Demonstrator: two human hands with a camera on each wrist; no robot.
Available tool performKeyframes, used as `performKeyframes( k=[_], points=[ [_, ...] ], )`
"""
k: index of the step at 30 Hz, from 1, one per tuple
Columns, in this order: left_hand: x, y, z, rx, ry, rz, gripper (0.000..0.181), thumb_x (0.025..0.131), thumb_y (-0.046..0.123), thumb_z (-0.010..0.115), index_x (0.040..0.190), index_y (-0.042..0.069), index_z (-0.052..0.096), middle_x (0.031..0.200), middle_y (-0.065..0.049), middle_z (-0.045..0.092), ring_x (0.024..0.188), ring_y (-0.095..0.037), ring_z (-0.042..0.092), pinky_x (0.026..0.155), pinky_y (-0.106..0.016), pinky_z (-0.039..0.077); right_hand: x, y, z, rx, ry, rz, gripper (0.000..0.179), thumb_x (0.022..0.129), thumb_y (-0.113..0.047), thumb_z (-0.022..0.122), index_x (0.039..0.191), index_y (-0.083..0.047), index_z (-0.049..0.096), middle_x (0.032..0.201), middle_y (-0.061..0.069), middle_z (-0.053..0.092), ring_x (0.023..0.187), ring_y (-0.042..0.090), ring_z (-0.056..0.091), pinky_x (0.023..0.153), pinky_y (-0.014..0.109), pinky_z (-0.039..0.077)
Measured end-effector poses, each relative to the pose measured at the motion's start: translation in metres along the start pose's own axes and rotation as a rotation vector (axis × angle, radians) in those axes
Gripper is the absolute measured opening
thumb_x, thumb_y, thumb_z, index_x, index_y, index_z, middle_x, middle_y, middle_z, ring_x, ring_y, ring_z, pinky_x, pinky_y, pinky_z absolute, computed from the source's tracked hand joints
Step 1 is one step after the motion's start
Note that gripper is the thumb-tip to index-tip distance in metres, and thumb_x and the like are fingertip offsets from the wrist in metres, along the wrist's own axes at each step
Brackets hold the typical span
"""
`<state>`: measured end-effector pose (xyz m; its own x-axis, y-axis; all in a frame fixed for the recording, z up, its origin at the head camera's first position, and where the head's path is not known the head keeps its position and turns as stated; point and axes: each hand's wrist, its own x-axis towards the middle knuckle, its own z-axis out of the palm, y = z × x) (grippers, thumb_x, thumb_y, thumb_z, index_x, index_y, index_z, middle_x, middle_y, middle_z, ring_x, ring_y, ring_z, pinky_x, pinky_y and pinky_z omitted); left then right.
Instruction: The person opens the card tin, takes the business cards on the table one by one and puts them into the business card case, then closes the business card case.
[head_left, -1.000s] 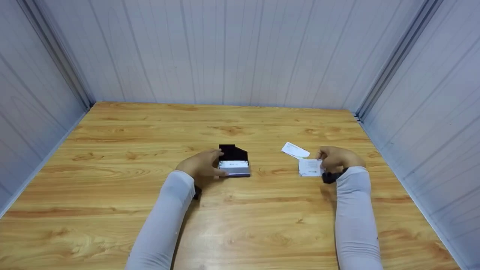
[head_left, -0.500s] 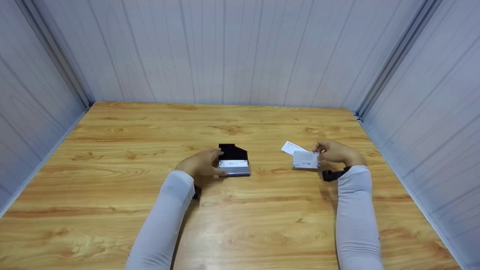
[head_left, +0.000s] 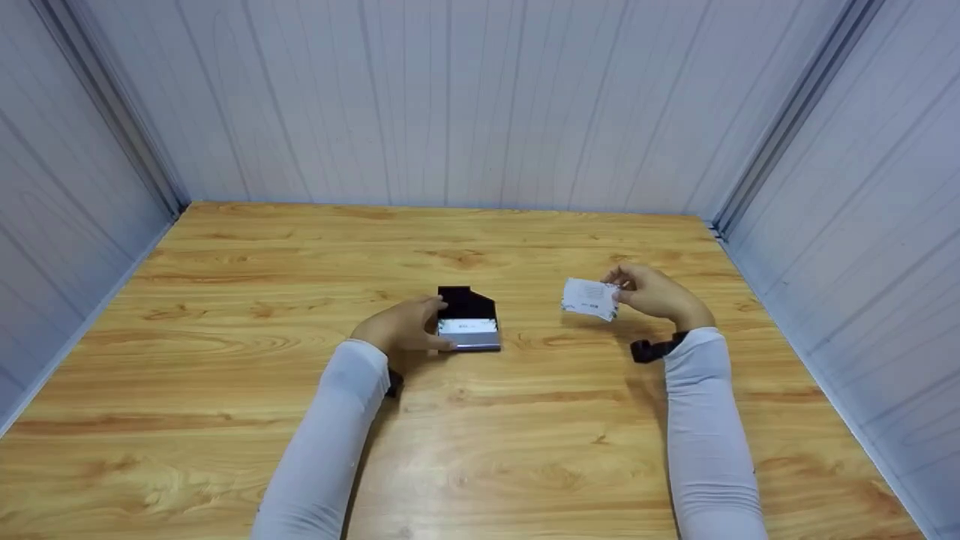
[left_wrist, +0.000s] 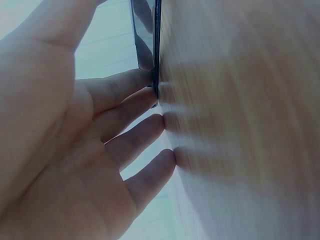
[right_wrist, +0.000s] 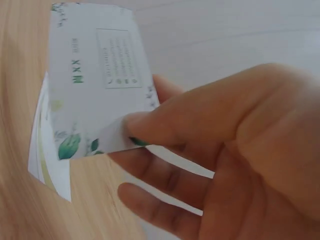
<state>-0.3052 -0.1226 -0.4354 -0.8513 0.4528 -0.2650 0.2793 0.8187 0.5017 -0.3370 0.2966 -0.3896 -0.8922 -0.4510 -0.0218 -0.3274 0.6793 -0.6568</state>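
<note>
From here I see the left hand (head_left: 401, 324) gripping the black card box (head_left: 466, 306) on the bench (head_left: 525, 412) by its left side, probably to steady it. The right hand (head_left: 660, 294) pinches a card (head_left: 589, 298) at one edge, most of its face uncovered, above another card (right_wrist: 50, 172). Open wood separates box and pinched card; the back wall (head_left: 480, 105) stands well beyond.

head above, right wrist close, both see card (right_wrist: 97, 95).
</note>
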Motion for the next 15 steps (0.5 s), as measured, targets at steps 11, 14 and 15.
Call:
performKeyframes(
  k=[11,14,15],
  points=[
    [0.000,0.000,0.001,-0.005,0.000,-0.007,0.088,0.092,0.048,0.071,0.160,0.011,0.028,0.164,-0.013,0.022,0.149,-0.032,0.021,0.118,-0.050,0.024,0.021,-0.020,0.025,0.098,0.061,-0.037,0.026,0.102,-0.005,0.055,0.127,-0.004,0.058,0.125,0.018,0.060,0.110,0.032,0.060,0.089,0.049,0.052],
    [0.000,0.000,0.001,-0.004,0.001,-0.008,0.087,0.092,0.048,0.071,0.160,0.012,0.028,0.164,-0.013,0.022,0.149,-0.032,0.021,0.118,-0.049,0.024,0.025,-0.026,0.032,0.099,0.075,-0.062,0.025,0.102,-0.007,0.057,0.127,-0.006,0.060,0.124,0.016,0.061,0.107,0.029,0.061,0.087,0.046,0.053],
    [0.000,0.000,0.001,-0.004,0.002,-0.008,0.087,0.092,0.047,0.071,0.159,0.011,0.028,0.164,-0.013,0.022,0.149,-0.032,0.021,0.119,-0.049,0.024,0.026,-0.027,0.035,0.096,0.081,-0.073,0.025,0.101,-0.007,0.058,0.126,-0.006,0.061,0.122,0.015,0.062,0.106,0.028,0.061,0.086,0.044,0.053]
  ],
)
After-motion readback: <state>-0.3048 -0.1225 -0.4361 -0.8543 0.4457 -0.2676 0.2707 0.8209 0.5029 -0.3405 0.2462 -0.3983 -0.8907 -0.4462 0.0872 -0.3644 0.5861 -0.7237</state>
